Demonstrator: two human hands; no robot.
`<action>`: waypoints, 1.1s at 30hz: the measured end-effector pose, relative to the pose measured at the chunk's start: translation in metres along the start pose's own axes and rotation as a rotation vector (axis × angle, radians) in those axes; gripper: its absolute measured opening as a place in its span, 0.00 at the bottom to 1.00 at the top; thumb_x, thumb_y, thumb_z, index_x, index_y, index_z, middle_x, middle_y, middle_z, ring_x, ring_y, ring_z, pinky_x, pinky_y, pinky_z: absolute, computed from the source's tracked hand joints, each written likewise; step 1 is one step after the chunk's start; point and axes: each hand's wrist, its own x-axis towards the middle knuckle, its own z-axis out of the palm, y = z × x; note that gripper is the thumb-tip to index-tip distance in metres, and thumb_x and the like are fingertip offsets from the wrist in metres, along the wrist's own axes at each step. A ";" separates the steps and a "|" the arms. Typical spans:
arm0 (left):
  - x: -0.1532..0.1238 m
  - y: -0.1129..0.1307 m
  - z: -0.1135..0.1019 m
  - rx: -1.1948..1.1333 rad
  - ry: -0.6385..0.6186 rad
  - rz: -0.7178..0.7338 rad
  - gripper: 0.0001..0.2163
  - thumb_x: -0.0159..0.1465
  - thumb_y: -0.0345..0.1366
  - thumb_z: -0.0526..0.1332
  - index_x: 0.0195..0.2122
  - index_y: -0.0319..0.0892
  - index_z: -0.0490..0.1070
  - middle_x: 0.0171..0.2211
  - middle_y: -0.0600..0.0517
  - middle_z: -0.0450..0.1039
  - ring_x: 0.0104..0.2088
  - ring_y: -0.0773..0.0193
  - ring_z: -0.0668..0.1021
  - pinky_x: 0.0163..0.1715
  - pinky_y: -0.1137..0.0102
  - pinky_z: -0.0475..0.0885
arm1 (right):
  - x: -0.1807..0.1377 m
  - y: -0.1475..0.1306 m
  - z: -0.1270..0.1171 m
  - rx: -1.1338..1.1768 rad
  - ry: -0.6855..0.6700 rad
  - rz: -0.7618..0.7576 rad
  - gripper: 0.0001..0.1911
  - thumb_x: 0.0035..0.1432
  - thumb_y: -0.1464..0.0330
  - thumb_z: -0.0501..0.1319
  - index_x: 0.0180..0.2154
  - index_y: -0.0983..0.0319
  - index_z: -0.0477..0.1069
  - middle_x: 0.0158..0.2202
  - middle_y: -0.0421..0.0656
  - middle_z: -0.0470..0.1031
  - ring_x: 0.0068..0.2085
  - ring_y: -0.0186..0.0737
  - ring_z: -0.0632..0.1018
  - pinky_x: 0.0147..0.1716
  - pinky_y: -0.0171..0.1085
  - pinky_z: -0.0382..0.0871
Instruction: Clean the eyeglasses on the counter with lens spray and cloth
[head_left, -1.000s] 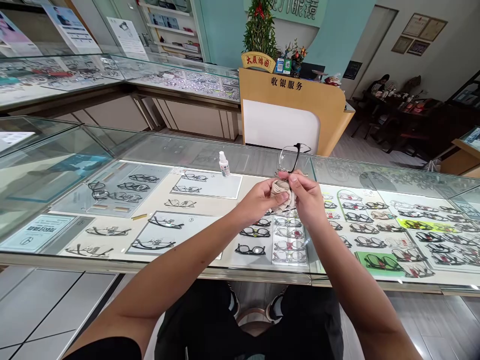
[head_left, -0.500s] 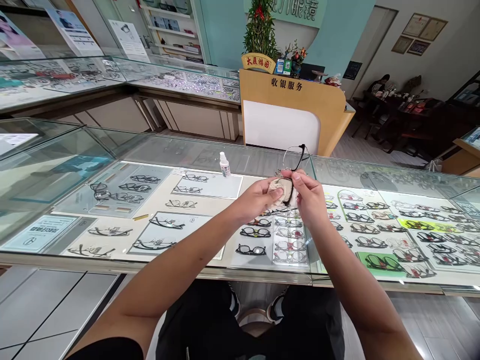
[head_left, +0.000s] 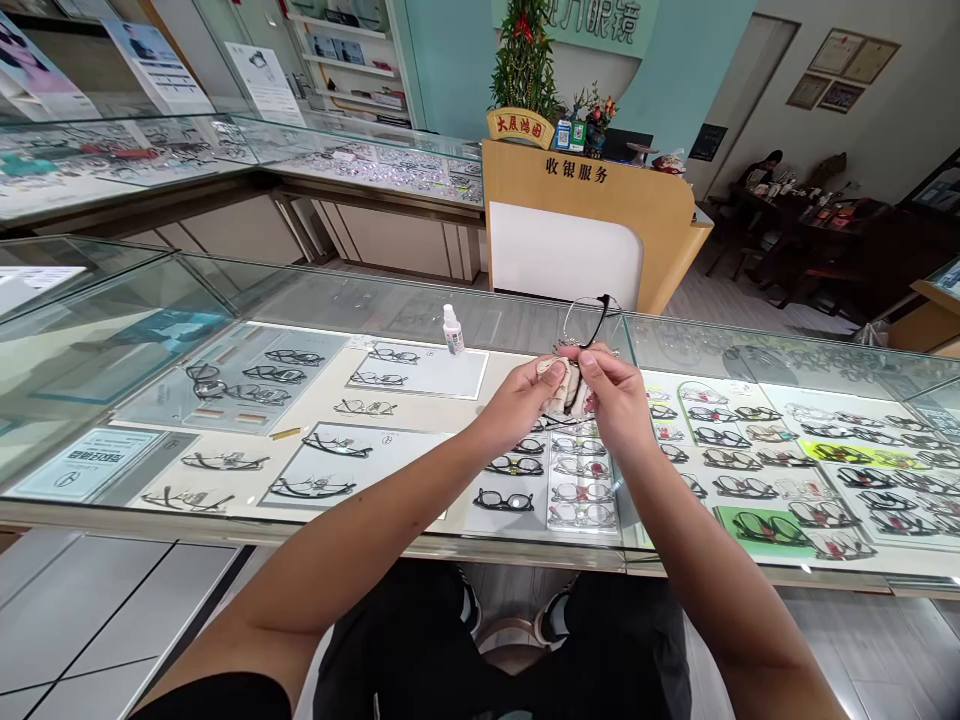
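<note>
A pair of glasses (head_left: pixel 590 320) with a dark frame stands upright above the glass counter (head_left: pixel 300 300), one lens sticking up past my fingers. My left hand (head_left: pixel 525 400) is closed around a beige cleaning cloth (head_left: pixel 564 385) pressed against the lower lens. My right hand (head_left: pixel 611 395) pinches the glasses from the right side, fingers closed on the frame and cloth. Both hands meet over the middle of the display case.
A small white spray bottle (head_left: pixel 452 330) stands on the counter left of my hands. Under the glass lie several rows of spectacle frames (head_left: pixel 577 490). A wooden cashier desk (head_left: pixel 592 225) with a plant stands beyond. A person sits at a dark table (head_left: pixel 817 225) far right.
The cloth has shifted over the lower lens as my fingers rubbed it. The glasses tilted slightly right and the hands moved a little; the view drifted slightly.
</note>
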 end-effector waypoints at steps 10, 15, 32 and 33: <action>-0.001 0.010 -0.006 0.095 -0.105 -0.126 0.27 0.60 0.56 0.76 0.46 0.40 0.73 0.31 0.55 0.71 0.27 0.71 0.66 0.27 0.71 0.57 | 0.002 0.003 0.001 0.084 0.073 0.118 0.18 0.57 0.48 0.75 0.38 0.54 0.87 0.45 0.43 0.83 0.37 0.41 0.77 0.23 0.37 0.67; 0.000 -0.003 -0.004 0.157 0.019 -0.050 0.30 0.63 0.63 0.70 0.49 0.40 0.73 0.25 0.59 0.65 0.24 0.70 0.61 0.26 0.71 0.54 | 0.000 0.003 0.008 0.174 0.059 0.133 0.17 0.54 0.49 0.78 0.34 0.54 0.83 0.44 0.42 0.86 0.35 0.41 0.78 0.28 0.39 0.73; 0.006 0.006 -0.016 0.250 0.001 -0.028 0.28 0.64 0.63 0.70 0.45 0.39 0.77 0.24 0.58 0.64 0.26 0.71 0.64 0.28 0.72 0.60 | 0.002 0.004 0.006 0.046 0.060 0.073 0.20 0.55 0.46 0.76 0.33 0.54 0.81 0.42 0.43 0.85 0.39 0.44 0.80 0.36 0.42 0.78; 0.007 0.005 -0.017 0.238 0.003 -0.035 0.28 0.63 0.63 0.70 0.43 0.39 0.77 0.24 0.58 0.65 0.26 0.70 0.65 0.29 0.72 0.61 | 0.003 0.005 0.005 0.044 0.060 0.067 0.19 0.56 0.47 0.76 0.34 0.54 0.81 0.42 0.43 0.85 0.37 0.42 0.79 0.36 0.42 0.77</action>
